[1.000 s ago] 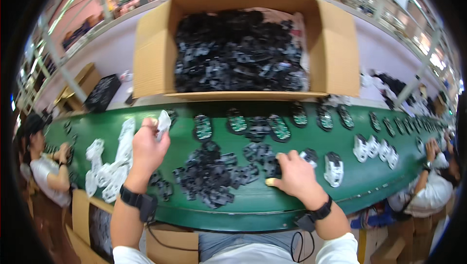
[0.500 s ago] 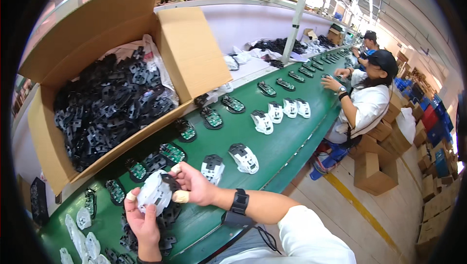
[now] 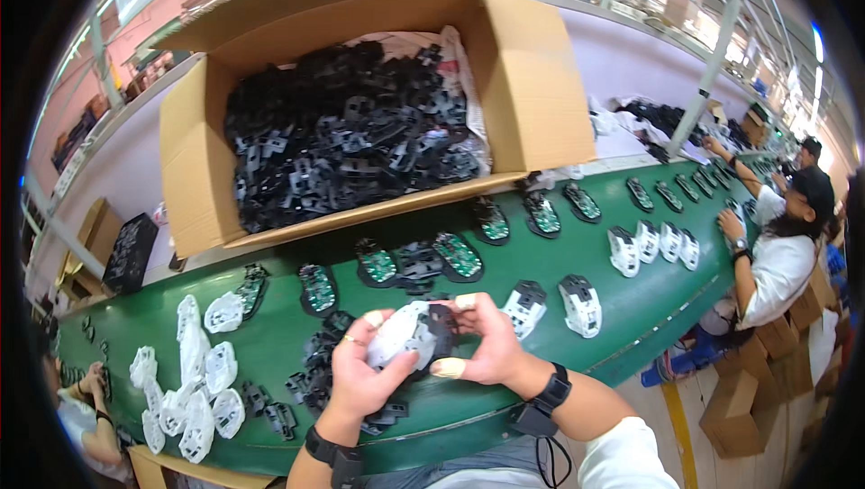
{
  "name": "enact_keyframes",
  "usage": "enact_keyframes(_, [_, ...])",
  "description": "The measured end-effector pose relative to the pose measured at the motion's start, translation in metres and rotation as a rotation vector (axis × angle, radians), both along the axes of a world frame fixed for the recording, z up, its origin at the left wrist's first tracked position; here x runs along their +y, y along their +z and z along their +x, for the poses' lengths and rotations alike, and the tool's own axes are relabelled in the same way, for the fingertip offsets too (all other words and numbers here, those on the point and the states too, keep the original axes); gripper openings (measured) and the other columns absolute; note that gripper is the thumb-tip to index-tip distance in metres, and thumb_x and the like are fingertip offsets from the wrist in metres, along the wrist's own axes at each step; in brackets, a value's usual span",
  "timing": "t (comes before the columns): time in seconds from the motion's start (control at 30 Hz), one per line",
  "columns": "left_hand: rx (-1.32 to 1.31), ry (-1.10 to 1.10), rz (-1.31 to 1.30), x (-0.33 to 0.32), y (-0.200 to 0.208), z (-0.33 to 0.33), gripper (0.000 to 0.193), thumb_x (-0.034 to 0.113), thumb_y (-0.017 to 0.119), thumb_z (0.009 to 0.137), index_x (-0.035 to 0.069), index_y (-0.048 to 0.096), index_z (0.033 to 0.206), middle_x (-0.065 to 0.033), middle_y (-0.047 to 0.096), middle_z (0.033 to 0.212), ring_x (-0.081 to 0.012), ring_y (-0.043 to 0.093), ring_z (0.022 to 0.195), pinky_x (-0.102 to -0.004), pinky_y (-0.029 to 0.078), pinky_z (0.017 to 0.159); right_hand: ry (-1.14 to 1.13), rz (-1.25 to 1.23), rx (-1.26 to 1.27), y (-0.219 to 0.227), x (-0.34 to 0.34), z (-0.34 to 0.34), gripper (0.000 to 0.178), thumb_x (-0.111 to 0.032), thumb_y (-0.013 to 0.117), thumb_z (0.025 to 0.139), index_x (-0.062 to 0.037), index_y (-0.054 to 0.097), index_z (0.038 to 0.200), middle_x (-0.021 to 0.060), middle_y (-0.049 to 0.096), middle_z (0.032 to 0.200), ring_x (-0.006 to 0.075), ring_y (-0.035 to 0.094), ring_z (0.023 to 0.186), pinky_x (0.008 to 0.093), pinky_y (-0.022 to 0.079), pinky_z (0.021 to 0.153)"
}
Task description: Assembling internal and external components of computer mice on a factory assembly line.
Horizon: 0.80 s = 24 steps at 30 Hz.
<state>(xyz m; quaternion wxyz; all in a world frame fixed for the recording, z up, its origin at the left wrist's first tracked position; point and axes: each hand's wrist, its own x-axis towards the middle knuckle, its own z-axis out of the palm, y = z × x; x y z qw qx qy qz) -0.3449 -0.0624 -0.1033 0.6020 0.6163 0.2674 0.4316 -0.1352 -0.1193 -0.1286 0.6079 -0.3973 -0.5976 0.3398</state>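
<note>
From my remote seat: a green belt (image 3: 635, 327) runs across, with an open cardboard box (image 3: 541, 75) behind it, packed with dark plastic parts (image 3: 351, 138). My read: partway through. Left to do, apparently: a cluster of bare white shells (image 3: 221, 367) on the left and a loose heap of dark pieces (image 3: 317, 354) near centre. Six capped shells (image 3: 581, 304), white with dark tops, sit on the right and look done. Circuit boards (image 3: 317, 289) line the far side. The white shell (image 3: 399, 331) in work is held above the belt's near half, a dark insert (image 3: 442, 325) at its right end; can't tell if it's seated. My left hand (image 3: 365, 372) pinches the shell's left side, thumb underneath. My right hand (image 3: 496, 340) faces it, thumb below, index above, pinching the insert end.
</note>
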Motion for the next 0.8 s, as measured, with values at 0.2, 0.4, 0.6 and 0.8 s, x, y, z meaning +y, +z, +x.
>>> enact_keyframes(0.2, [0.004, 0.022, 0.065, -0.003, -0.006, -0.013, 0.045, -0.001, 0.077, 0.084, 0.001, 0.052, 0.121, -0.0097, 0.067, 0.115, -0.0155, 0.066, 0.103, -0.0314, 0.052, 0.094, -0.011, -0.012, -0.096, 0.003, 0.006, -0.009, 0.081, -0.031, 0.097, 0.07, -0.0022, 0.045, 0.123, 0.0159, 0.067, 0.125, 0.0208, 0.069, 0.104, 0.0362, 0.058, 0.091])
enact_keyframes(0.4, [-0.551, 0.092, -0.095, -0.003, -0.01, 0.0, 0.057, -0.003, 0.076, 0.083, 0.006, 0.043, 0.128, -0.0115, 0.061, 0.124, -0.0213, 0.063, 0.113, -0.0371, 0.051, 0.101, 0.269, -0.201, 0.401, -0.012, 0.003, -0.006, 0.066, -0.014, 0.086, 0.083, -0.0064, 0.042, 0.132, 0.0202, 0.057, 0.14, 0.0286, 0.067, 0.113, 0.04, 0.059, 0.092])
enact_keyframes(0.6, [-0.322, 0.244, 0.16, -0.012, -0.011, -0.013, 0.067, 0.026, 0.077, 0.092, 0.002, 0.04, 0.143, -0.0106, 0.06, 0.122, -0.02, 0.062, 0.112, -0.0348, 0.048, 0.099, 0.584, -0.358, 0.862, -0.014, 0.012, -0.033, 0.048, -0.036, 0.067, 0.1, -0.0126, 0.044, 0.135, 0.0113, 0.049, 0.148, 0.0352, 0.058, 0.131, 0.0502, 0.06, 0.093])
enact_keyframes(0.8, [-0.339, 0.126, 0.201, -0.008, -0.02, -0.014, 0.053, 0.008, 0.067, 0.091, 0.004, 0.043, 0.138, -0.0112, 0.057, 0.126, -0.0218, 0.061, 0.114, -0.0375, 0.047, 0.104, 0.558, -0.211, 0.948, -0.008, 0.011, -0.019, 0.045, -0.03, 0.069, 0.1, -0.0117, 0.046, 0.134, 0.0096, 0.051, 0.147, 0.0282, 0.053, 0.137, 0.0501, 0.049, 0.11])
